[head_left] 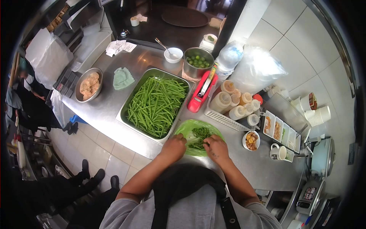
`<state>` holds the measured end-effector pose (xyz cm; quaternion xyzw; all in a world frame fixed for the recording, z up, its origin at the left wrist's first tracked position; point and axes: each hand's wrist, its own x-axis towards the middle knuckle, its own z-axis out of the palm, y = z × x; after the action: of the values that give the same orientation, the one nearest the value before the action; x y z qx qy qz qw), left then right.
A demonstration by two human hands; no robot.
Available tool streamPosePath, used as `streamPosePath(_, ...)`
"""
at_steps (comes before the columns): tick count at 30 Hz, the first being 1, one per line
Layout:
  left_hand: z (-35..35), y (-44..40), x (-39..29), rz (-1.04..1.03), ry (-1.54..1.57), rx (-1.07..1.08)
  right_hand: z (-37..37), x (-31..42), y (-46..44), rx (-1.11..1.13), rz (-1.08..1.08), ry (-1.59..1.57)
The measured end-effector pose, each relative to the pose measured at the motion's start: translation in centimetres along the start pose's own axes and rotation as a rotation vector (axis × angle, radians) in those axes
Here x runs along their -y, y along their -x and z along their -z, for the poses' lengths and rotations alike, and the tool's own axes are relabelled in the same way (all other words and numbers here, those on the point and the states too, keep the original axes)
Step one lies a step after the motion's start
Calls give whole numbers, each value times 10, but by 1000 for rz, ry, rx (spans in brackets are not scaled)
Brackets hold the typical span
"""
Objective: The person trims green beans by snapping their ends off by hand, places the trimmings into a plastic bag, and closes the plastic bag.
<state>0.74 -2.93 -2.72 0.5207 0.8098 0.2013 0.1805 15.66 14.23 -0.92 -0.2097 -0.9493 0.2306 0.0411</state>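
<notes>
In front of my body lies a light green plate [183,129] that looks wrapped in clear plastic, with a heap of small dark green pieces [201,133] on it. My left hand [175,147] is at the plate's left edge, its fingers pressed together; what they hold, if anything, is hidden. Over the plate's right side, my right hand [216,148] has its fingers pinched beside the green pieces. I cannot make out what is between them. Just beyond my left hand stands a deep metal tray [122,113] full of long green beans [156,105].
A red tape dispenser [198,97] and a white basket [225,121] of squeeze bottles stand beyond the plate. Right of them is a bowl of cubed food [251,141]. Farther off are a pot of green limes [198,63] and a metal bowl [88,84]. Other people stand at left.
</notes>
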Motion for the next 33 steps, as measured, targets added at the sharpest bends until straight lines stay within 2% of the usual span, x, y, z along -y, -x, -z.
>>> streamPosePath(1, 2, 0, -2, 11, 53, -20, 0, 5, -1, -26, 20, -79)
streamPosePath(6, -10, -3, 2, 19, 22, -42, -18, 18, -4, 54, 141, -73)
streamPosePath(8, -10, -2, 0, 30, 9, -32, -33, 14, -8, 45, 182, 21)
streamPosePath(11, 3, 1, -7, -13, 153, -96, -32, 18, -11, 54, 209, 28)
streamPosePath(12, 5, 2, -7, -12, 316, -118, -26, 22, -11, 55, 213, 28)
streamPosePath(13, 7, 1, -7, -13, 480, -142, -18, 24, -10, 24, 165, -37)
streamPosePath(16, 9, 0, -12, 5, 668, -192, 12, 33, -9, -32, 57, -208)
streamPosePath(20, 7, -10, -32, -69, 808, -195, 46, 42, -1, -102, -67, -530)
streamPosePath(22, 7, -17, -38, -205, 818, -133, 56, 45, 4, -112, -81, -560)
streamPosePath(23, 4, -21, -38, -310, 736, -193, 59, 45, 5, -119, -94, -597)
streamPosePath(24, 4, -23, -39, -316, 737, -195, 61, 42, 4, -124, -93, -593)
streamPosePath(26, 6, -24, -40, -303, 647, -208, 66, 35, 3, -250, 203, -298)
streamPosePath(27, 10, -23, -39, -305, 646, -209, 69, 33, 3, -252, 204, -297)
streamPosePath(29, 21, -19, -39, -259, 493, -172, 71, 30, 6, -253, 307, -25)
streamPosePath(33, 29, -18, -41, -273, 395, -146, 61, 24, 6, -211, 303, 57)
